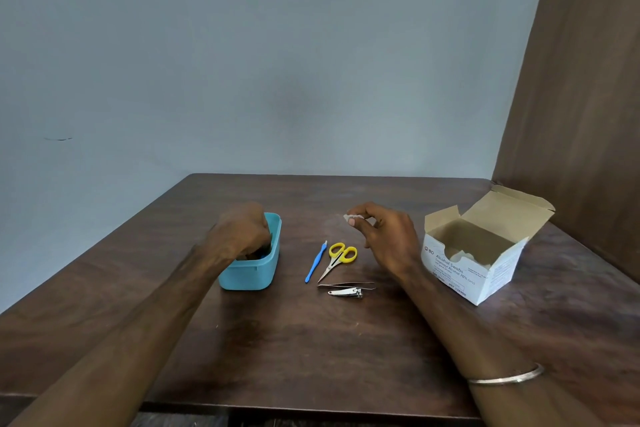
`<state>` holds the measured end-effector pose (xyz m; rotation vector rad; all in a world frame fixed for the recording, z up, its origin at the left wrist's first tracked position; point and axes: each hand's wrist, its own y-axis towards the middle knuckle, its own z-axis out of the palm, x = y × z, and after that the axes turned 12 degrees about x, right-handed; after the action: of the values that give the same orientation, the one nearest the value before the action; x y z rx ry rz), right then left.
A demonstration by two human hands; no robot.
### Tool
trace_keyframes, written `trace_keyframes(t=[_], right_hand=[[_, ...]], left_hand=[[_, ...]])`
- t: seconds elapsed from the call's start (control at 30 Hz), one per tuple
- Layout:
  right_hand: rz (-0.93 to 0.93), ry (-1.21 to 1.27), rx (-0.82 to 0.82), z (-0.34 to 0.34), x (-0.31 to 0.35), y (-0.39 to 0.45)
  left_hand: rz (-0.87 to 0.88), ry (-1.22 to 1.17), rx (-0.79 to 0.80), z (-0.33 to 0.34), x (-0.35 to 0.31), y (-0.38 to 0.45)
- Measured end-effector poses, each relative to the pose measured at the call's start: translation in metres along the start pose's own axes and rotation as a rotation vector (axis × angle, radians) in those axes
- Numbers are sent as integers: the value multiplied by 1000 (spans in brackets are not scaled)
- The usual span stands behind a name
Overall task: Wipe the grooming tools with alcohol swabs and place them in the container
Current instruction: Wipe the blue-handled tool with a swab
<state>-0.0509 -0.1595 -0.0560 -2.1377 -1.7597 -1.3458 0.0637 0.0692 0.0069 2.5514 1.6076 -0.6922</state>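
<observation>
My left hand (242, 232) reaches down into the light blue container (251, 276), its fingertips hidden inside next to something dark that I cannot make out. My right hand (388, 243) hovers above the table and pinches a small white alcohol swab (351, 217) between thumb and fingers. Between the hands, on the table, lie a thin blue-handled tool (317, 262), small yellow-handled scissors (341, 255), metal tweezers (346, 285) and a silver nail clipper (346, 293).
An open white alcohol swab box (478, 263) stands at the right on the dark wooden table (311, 350), flaps up. A brown panel (581, 114) rises behind it. A grey wall backs the table. A metal bangle (509, 378) circles my right wrist.
</observation>
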Motion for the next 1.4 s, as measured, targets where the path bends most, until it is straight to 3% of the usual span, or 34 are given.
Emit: trace_keyframes(t=[0.3, 0.7, 0.77, 0.9, 0.97, 1.17, 1.4], right_hand=[[-12, -8, 1, 0, -2, 2], [3, -17, 4, 1, -3, 4], [3, -9, 4, 1, -3, 4], [13, 12, 3, 0, -4, 4], [16, 23, 2, 0, -4, 4], [32, 52, -13, -2, -2, 4], [33, 81, -7, -1, -3, 4]], left_hand=[[62, 66, 35, 2, -8, 12], [12, 76, 109, -9, -23, 17], [46, 43, 34, -11, -27, 13], [202, 299, -323, -12, -45, -1], [257, 323, -374, -8, -60, -7], [304, 414, -188, 29, -90, -12], [307, 559, -218, 64, -87, -14]])
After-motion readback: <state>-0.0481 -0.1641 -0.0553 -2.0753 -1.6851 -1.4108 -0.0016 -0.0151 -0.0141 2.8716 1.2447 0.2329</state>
